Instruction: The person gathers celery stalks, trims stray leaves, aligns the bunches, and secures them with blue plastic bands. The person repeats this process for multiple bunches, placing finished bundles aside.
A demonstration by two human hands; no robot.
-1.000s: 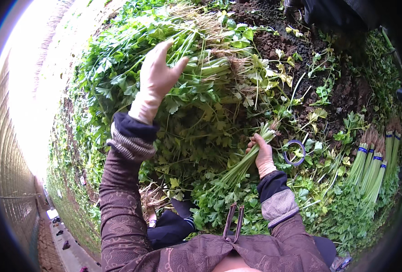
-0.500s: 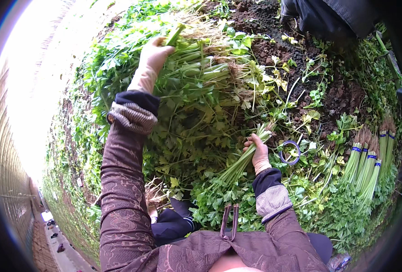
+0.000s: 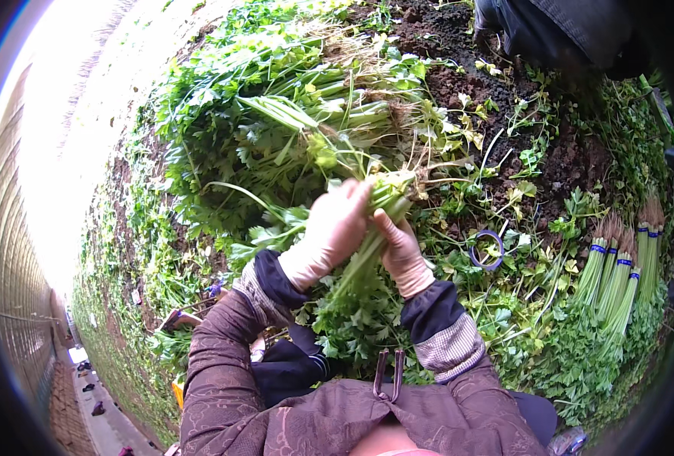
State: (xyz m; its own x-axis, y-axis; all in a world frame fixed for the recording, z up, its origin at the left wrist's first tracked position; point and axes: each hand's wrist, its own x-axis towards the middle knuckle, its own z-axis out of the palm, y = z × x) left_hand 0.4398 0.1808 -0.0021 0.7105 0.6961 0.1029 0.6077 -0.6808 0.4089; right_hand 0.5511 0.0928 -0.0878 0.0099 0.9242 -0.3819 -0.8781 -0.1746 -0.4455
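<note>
Both of my hands meet at the root end of a bunch of celery [image 3: 367, 262] in front of me. My right hand [image 3: 405, 257] is closed around the stalks, its thumb lying along them. My left hand [image 3: 338, 226], slightly blurred, is closed on celery at the same end; leafy stems [image 3: 280, 220] stick out on its left side. The bunch's green leaves hang down toward my lap. Just beyond lies a big heap of loose celery [image 3: 306, 99], roots toward the right.
A purple roll of tape [image 3: 487, 251] lies on leaves right of my right hand. Farther right rest several celery bunches [image 3: 610, 266] bound with blue bands. Dark soil [image 3: 451, 83] shows beyond the heap, and another person's dark-clothed leg [image 3: 557, 34] is at top right.
My left hand has come back from the far heap to the bunch beside my right hand. The right hand has moved slightly left and upward with its bunch.
</note>
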